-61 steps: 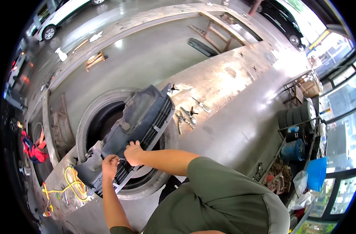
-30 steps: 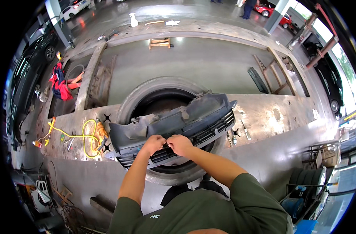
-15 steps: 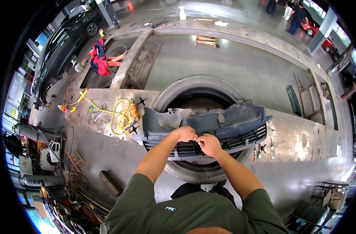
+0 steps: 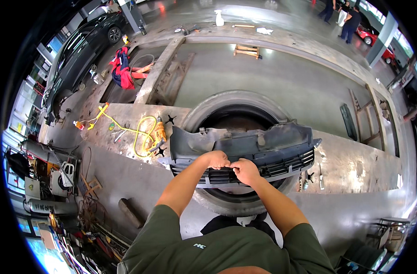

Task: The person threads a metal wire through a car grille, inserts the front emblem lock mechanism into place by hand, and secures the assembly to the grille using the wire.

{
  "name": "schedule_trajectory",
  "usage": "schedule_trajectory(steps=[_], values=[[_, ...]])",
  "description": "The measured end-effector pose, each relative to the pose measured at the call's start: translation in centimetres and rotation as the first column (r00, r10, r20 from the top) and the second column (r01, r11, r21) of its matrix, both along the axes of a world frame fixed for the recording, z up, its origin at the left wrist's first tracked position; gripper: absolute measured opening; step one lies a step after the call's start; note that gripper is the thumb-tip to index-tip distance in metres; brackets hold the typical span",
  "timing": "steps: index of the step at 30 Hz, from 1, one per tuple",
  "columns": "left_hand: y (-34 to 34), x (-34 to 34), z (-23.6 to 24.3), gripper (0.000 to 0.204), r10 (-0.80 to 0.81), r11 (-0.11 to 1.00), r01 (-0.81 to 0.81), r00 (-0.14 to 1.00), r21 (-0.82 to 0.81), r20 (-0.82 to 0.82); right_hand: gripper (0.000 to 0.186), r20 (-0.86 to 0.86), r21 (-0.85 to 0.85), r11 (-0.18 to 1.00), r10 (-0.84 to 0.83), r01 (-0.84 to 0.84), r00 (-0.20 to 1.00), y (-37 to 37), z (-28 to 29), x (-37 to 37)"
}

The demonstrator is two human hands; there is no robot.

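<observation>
Two hands, the left hand point(image 4: 217, 160) and the right hand point(image 4: 245, 171), meet at the middle of a dark grille panel point(image 4: 281, 142), fingers curled with tips together; how far these are closed, and whether on anything, cannot be told. The panel lies across a tire point(image 4: 238, 97) on the tabletop point(image 4: 345, 160), obscuring part of its opening. An orange drill point(image 4: 159, 132) and looped yellow cord point(image 4: 136, 139) crowd the panel's left end, while a screwdriver point(image 4: 321, 181) lies near its right.

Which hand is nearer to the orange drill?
Left. The left hand is to the right of the drill, at the black grille panel; the right hand is farther right.
</observation>
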State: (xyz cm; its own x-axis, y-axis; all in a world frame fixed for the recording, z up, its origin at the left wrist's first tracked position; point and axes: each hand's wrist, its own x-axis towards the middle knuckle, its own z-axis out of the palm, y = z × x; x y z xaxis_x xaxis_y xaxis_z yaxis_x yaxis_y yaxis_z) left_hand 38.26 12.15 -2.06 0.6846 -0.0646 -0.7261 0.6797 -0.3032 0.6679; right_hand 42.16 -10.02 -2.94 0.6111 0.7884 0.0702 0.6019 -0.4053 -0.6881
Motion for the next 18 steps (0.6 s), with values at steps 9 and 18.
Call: schedule_trajectory(steps=[9,18], values=[[1.0,0.9,-0.6,0.016,-0.44,0.893,0.419,0.889,0.165,0.124,0.021,0.104,-0.069,0.997,-0.014,0.021,0.995,-0.8,-0.8,-1.3],[1.9,1.3,-0.4,0.018,-0.212,0.977,0.2,0.958,0.079,0.191,0.025,-0.284,0.116,0.98,-0.123,0.162,0.951,-15.8,8.1,-6.2]])
